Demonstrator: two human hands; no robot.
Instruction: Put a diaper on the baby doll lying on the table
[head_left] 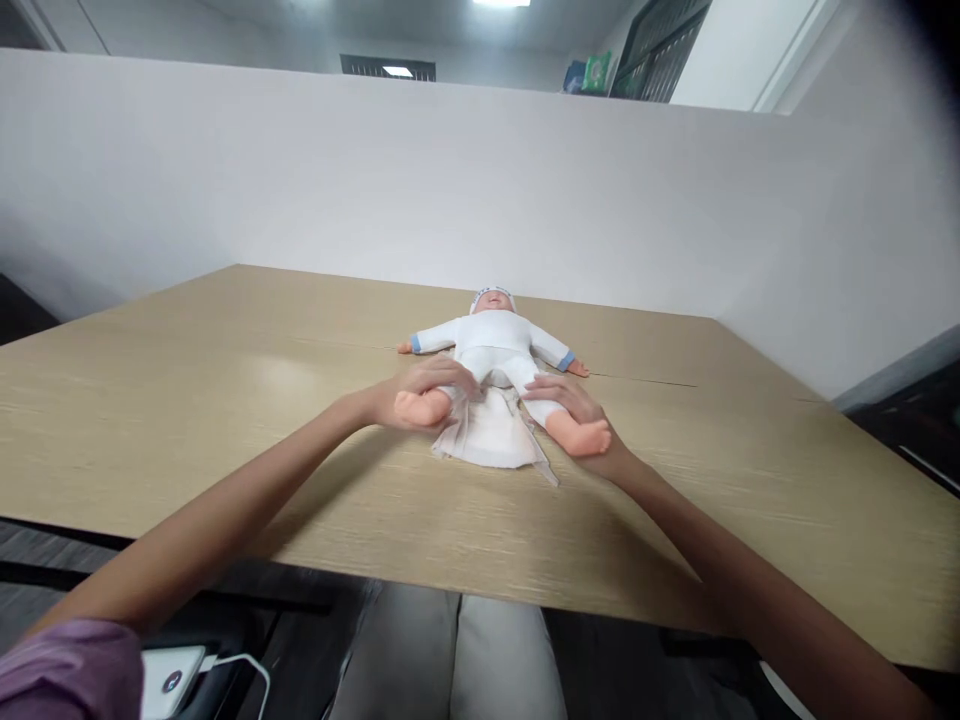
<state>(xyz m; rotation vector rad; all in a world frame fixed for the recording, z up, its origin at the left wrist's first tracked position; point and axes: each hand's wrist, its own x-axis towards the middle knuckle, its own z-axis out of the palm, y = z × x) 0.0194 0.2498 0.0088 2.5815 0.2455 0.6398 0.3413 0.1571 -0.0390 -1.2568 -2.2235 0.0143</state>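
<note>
Doll (495,330), soft white suit (499,362), smooth rounded feet (579,437), torso just beyond left hand (429,375) and right hand (571,393), each curved about a leg, whether clamped indeterminable, pleated diaper (491,435) between them, far end hidden.

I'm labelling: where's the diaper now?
Just below the head view's centre, the diaper lies on the table between the doll's legs, with the left hand and right hand either side.
</note>
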